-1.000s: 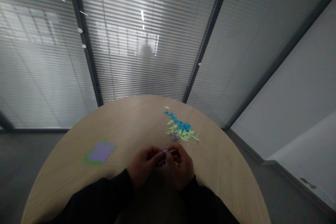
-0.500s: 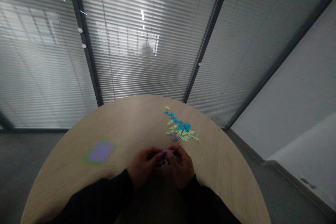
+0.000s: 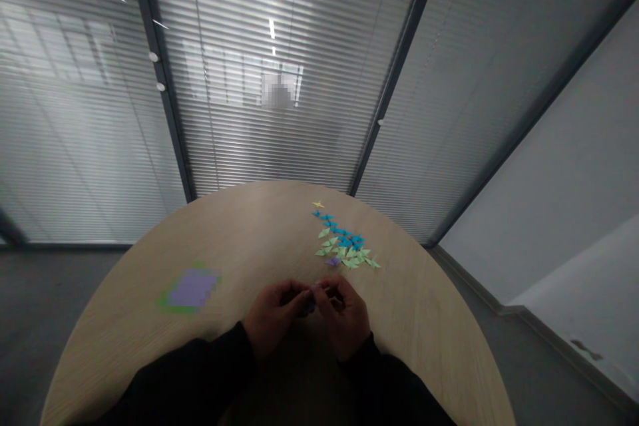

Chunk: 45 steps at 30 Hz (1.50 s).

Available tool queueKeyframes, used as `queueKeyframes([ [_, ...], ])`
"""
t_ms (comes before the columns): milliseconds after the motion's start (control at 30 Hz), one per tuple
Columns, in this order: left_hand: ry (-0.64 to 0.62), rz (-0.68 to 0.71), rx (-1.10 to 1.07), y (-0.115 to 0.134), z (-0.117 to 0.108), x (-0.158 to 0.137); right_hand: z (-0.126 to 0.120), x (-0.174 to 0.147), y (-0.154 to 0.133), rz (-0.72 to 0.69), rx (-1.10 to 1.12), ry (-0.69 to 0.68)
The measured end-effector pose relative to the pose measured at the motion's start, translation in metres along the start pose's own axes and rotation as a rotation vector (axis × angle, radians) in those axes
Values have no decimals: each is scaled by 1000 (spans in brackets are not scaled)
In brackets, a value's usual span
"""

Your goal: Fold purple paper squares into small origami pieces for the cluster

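My left hand (image 3: pixel 274 316) and my right hand (image 3: pixel 346 316) meet over the near middle of the table, thumbs and fingers pinched together. Between their fingertips is a small piece of purple folded paper (image 3: pixel 310 307), mostly hidden by the fingers. Just beyond the hands lies a purple folded paper figure (image 3: pixel 333 261) with pointed ends. Close around it are several pale green folded figures (image 3: pixel 351 253), then several blue ones (image 3: pixel 344 237) in a trail leading away. A single yellow figure (image 3: pixel 318 204) lies at the far end.
A blurred stack of purple and green paper (image 3: pixel 192 289) lies on the left of the round wooden table (image 3: pixel 424 319). Glass panels with blinds (image 3: pixel 269 140) stand behind the table, and a white wall (image 3: pixel 564 213) rises on the right.
My right thumb and fingers have shifted slightly at the fold, and less of the purple paper shows between the fingertips. The figures on the table have stayed put.
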<state>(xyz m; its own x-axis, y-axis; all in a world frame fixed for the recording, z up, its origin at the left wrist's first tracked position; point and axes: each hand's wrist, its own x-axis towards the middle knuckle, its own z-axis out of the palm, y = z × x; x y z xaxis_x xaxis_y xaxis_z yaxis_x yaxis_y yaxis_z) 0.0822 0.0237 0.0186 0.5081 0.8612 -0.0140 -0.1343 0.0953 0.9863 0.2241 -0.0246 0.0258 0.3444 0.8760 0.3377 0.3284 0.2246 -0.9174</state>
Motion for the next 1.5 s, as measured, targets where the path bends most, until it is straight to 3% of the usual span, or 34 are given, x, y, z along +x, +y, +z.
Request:
queueKeyframes([
  [867,-20,-17,-61,0,0,1,0,1,-3,-28,-6,-30],
  [1067,44,-36,-75,7,-1,-1,1,0,3,39,103,-40],
  [1233,117,1,-84,7,-3,0,1,3,4,171,168,-76],
  [1500,42,18,-4,10,-2,-1,-2,5,0,199,139,-172],
])
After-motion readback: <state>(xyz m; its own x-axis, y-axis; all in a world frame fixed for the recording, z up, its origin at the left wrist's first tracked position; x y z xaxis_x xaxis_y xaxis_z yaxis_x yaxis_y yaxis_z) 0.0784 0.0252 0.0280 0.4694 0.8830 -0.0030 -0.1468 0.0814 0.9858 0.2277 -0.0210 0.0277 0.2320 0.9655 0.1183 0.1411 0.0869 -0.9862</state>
